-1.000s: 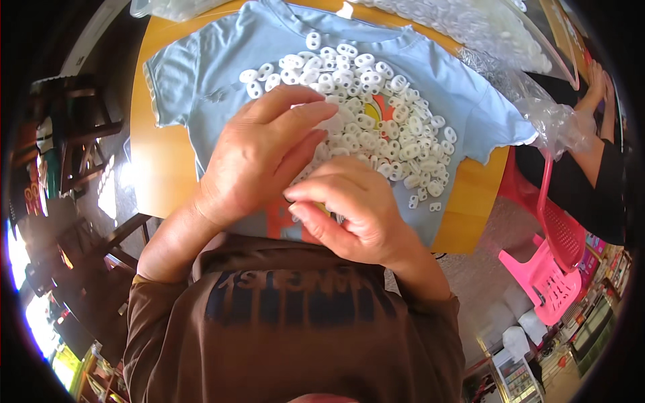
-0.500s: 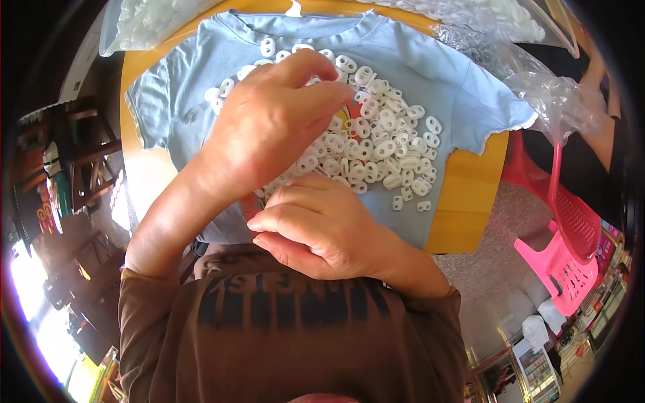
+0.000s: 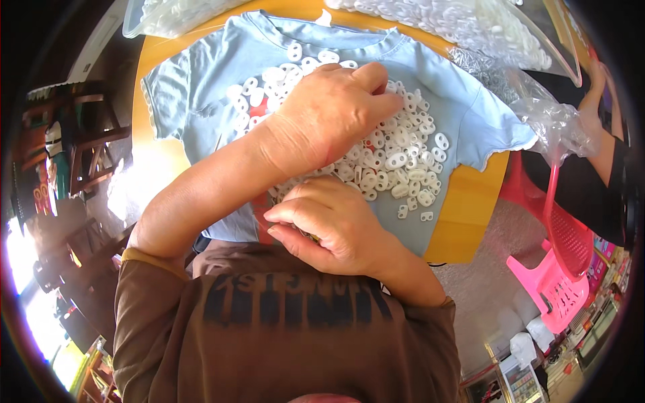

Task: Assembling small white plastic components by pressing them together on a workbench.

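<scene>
A light blue T-shirt (image 3: 463, 101) lies spread on the table, and a pile of small white two-holed plastic pieces (image 3: 396, 160) is heaped on it. My left hand (image 3: 339, 111) reaches over the middle of the pile, its fingers bent downward and closed. The fingertips and whatever they hold are hidden among the pieces. Close to my body, at the near edge of the pile, my right hand (image 3: 329, 225) is curled with thumb and forefinger drawn together. Something small and yellowish shows under its fingers, too hidden to name.
Clear containers of more white pieces stand at the far left (image 3: 175, 17) and far right (image 3: 470, 30). A crumpled clear plastic bag (image 3: 551, 121) hangs off the right edge of the wooden table (image 3: 463, 215). Beyond are a pink chair (image 3: 557, 289) and another person's arm (image 3: 591, 101).
My left hand has moved right across the pile, uncovering pieces and a red patch of the shirt on the left. My right hand stays curled near my body. The whole view has shifted slightly.
</scene>
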A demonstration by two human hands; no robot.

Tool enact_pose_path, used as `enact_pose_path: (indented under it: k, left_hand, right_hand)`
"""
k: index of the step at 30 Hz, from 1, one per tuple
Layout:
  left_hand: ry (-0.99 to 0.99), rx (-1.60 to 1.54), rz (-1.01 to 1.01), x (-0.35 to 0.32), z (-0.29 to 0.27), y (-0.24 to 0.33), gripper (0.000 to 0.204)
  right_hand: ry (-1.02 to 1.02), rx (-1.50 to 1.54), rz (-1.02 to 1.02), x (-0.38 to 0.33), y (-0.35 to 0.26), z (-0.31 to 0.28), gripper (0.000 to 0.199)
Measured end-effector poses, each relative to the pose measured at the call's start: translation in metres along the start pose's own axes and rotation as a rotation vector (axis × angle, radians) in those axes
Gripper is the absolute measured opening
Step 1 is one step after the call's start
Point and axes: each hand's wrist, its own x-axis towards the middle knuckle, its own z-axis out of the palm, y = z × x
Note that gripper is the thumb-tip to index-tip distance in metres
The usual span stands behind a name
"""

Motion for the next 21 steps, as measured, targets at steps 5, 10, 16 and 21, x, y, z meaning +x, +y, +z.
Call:
enact_pose_path:
  k: [5,10,16,21]
  left_hand:
    - [-0.005,0.017,0.024,0.0,0.003,-0.002,0.021]
    - [0.052,0.016,0.074,-0.003,0.003,-0.001,0.013]
    - [0.104,-0.023,0.132,-0.006,-0.005,0.003,0.009]
    - [0.226,-0.602,-0.179,-0.046,-0.042,0.005,0.006]
  right_hand:
    - [-0.019,0.017,0.031,0.003,0.001,0.001,0.017]
    - [-0.06,-0.018,0.031,0.005,0.002,0.002,0.016]
    - [-0.062,-0.086,0.075,0.005,-0.007,-0.001,0.012]
    - [0.367,0.111,0.198,-0.007,-0.009,-0.008,0.018]
